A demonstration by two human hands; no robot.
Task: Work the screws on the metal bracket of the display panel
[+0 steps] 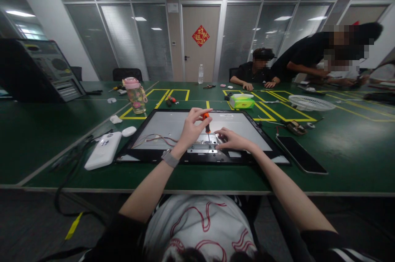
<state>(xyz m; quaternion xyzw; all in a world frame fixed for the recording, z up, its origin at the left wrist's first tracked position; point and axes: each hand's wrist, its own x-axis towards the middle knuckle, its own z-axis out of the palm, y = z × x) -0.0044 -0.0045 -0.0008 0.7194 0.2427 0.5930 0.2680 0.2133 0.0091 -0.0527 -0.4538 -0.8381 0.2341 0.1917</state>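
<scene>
At the near edge of the green table [354, 138], a monitor panel [247, 130] lies face down, its grey back up, squarely in front of the person. Lying flat like this, probably so the back is reachable from above.

Left hand [191, 130], wristwatch [169, 158] on the wrist, is closed round the orange handle of a screwdriver [206, 120]. The thumb and fingertips pinch the handle near the top. The shaft is upright, with the tip down on the metal bracket [202, 146] at the panel's lower middle. The pinch near the top looks suited to twirling the tool rather than pushing hard.

Right hand [233, 140] lies low on the bracket, just right of the tip. Its fingers are close together and nearly flat, gripping nothing that can be seen. It likely steadies the plate or guides the tip. Whether a screw sits under the tip is too small to tell. So the screwdriver stands between the two hands, handle in the left fingers, tip just beside the right fingertips.

Thin wires [154, 138] run across the panel back to the left of the hands.

- White box [103, 150] and a small white oval piece [128, 131] left of the panel.
- Dark phone [300, 155] to the right.
- Farther off: a pink-lidded bottle [135, 95], a green tissue pack [242, 101], a white fan grille [310, 102] and a computer case [40, 68].
- Co-workers [259, 70] at the far side, with their hands well apart from the person's.
</scene>
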